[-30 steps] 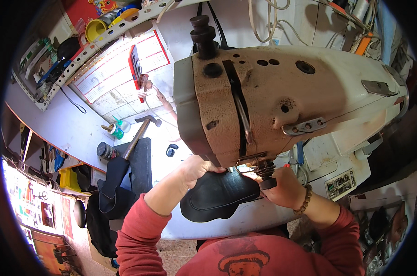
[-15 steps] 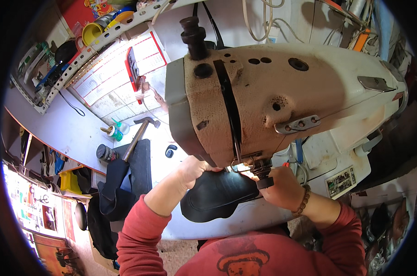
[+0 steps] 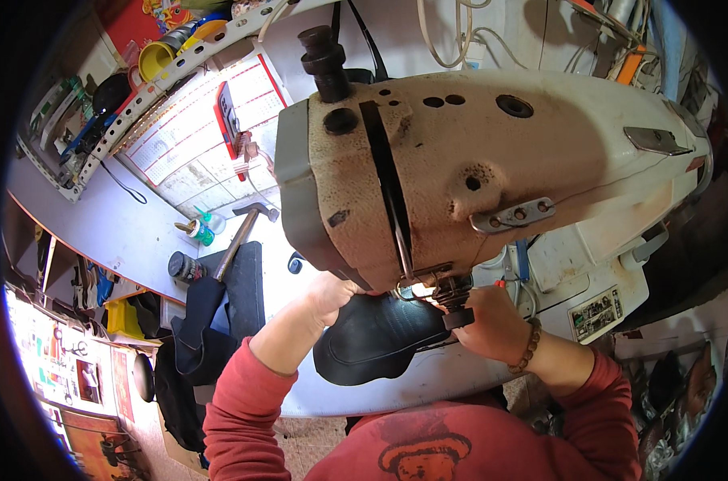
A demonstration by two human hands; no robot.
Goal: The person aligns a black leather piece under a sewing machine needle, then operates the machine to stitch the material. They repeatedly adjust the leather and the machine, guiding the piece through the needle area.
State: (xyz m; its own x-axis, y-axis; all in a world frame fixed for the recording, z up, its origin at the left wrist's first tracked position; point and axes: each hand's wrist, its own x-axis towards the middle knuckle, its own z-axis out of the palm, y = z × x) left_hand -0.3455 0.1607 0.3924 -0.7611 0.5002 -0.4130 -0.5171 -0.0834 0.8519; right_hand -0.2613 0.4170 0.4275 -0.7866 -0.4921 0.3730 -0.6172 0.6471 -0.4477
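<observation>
A black leather piece (image 3: 372, 341) with a rounded outline and a stitched line lies under the needle end of a large beige sewing machine (image 3: 436, 160). My left hand (image 3: 332, 298) is closed on the far left edge of the leather, its fingertips partly behind the machine head. On the other side of the needle, my right hand (image 3: 492, 325) curls at the leather's right edge. Its fingertips are hidden behind the machine's dark knob (image 3: 458, 318). Light falls on the leather around the needle area, but the needle tip cannot be made out.
To the left, a hammer (image 3: 237, 244) rests on a dark mat (image 3: 246, 280), beside a dark jar (image 3: 184, 267) and small green-white bottles (image 3: 199, 232). Black material (image 3: 199, 333) hangs over the table edge. A red-edged phone (image 3: 227, 120) stands before a calendar (image 3: 171, 128).
The machine head appears slightly farther left and now hides part of the black earbuds. The leather has shifted a little, and more of its stitched line shows. Both hands keep their hold.
</observation>
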